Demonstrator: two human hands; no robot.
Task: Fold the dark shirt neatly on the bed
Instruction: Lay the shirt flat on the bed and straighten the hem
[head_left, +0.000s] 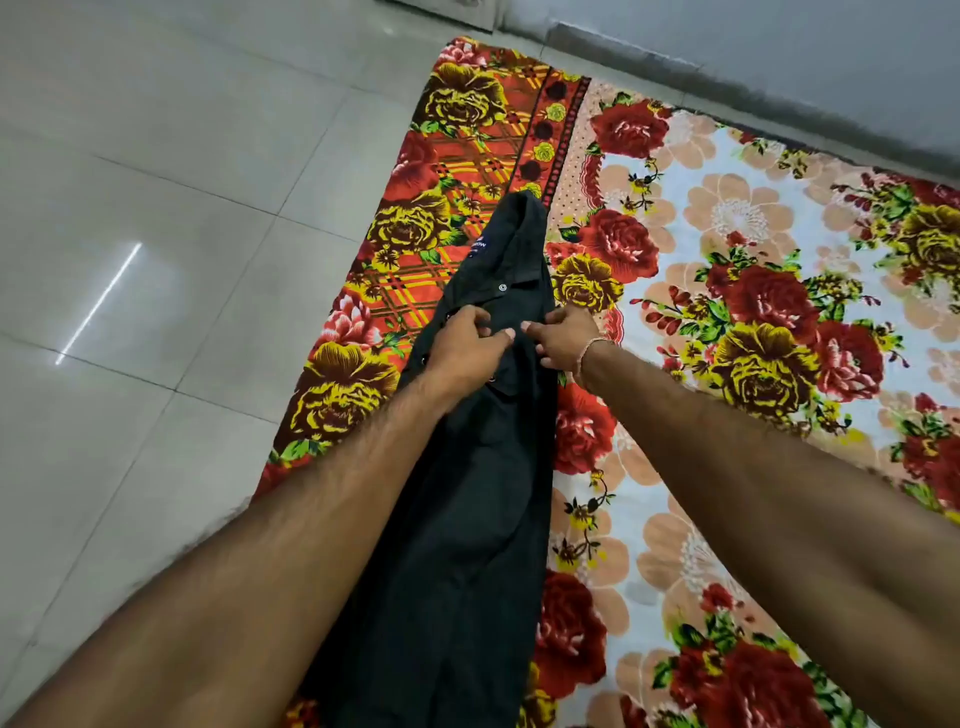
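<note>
Head view, dark shirt (467, 519) narrow, long, collar far

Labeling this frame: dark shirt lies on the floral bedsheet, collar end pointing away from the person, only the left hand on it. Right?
Not quite. The head view shows both hands on the dark shirt: the left hand and the right hand each grip the fabric below the collar. It does lie on the floral bedsheet, collar away.

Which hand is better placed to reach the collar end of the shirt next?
Probably left. The left hand already grips the dark shirt just below the collar; the right hand pinches its bed-side edge.
</note>
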